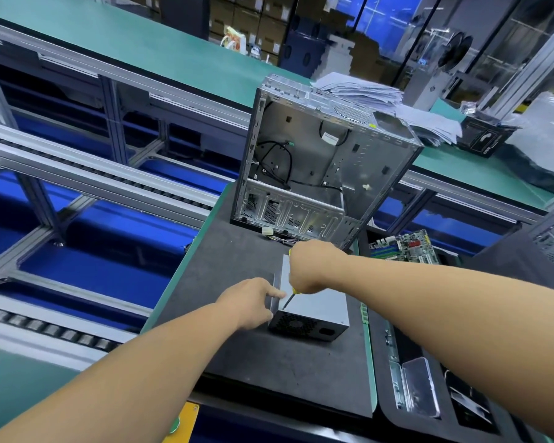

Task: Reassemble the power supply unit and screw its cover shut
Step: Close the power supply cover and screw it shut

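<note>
The grey power supply unit [317, 310] lies on the dark mat [253, 356], its black fan grille facing me. My right hand [314, 266] grips a yellow-handled screwdriver [290, 297] held upright, its tip down on the near left corner of the unit's top cover. My left hand [253, 302] rests against the left side of the unit, and one fingertip lies on the cover's edge close to the screwdriver tip. The screw itself is too small to make out.
An open metal computer case [314, 161] stands upright just behind the unit, cables hanging inside. A green motherboard [403, 246] lies to the right. Clear plastic boxes [416, 388] sit at lower right. Roller conveyors [77, 174] run on the left; paper stacks [381, 100] lie behind.
</note>
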